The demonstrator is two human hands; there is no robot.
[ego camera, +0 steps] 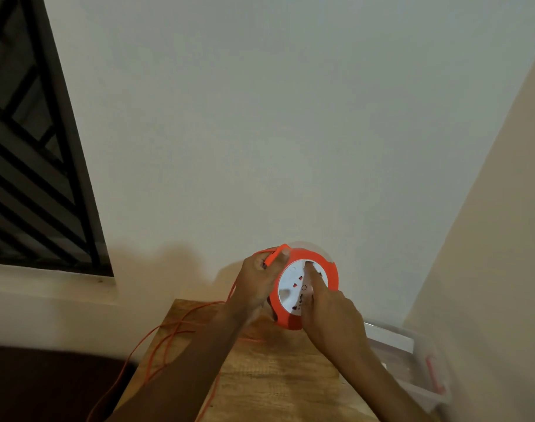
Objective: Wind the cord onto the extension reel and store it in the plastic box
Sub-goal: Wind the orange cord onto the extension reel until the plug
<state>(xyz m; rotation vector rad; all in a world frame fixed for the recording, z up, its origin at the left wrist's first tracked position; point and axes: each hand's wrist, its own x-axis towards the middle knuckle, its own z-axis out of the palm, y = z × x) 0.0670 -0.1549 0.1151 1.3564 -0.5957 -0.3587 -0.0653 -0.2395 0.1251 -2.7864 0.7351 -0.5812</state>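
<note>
Beneath both hands I have the wooden table (pixel 278 379), the biggest thing in reach, and past its edge, below and outward of my right hand (pixel 330 318), sits the clear plastic box (pixel 424 388) with its red latch, open-topped as far as I can tell. The orange extension reel (pixel 305 287) is raised off the table between the hands, its white socket face turned toward me. My left hand (pixel 260 284) is wrapped round the reel's left rim, fingers curled closed on it, with the orange cord (pixel 168 333) passing under its thumb near the top. My right hand has the index finger stretched out and pressed on the white face, the other fingers loosely folded, gripping nothing. I judge the winding step is under way and far from done: long loops of cord trail below my left hand across the table and off its near-left edge. Next calls for turning the face while the left hand feeds cord evenly. The crossed loops could tangle or snag on the table edge.
</note>
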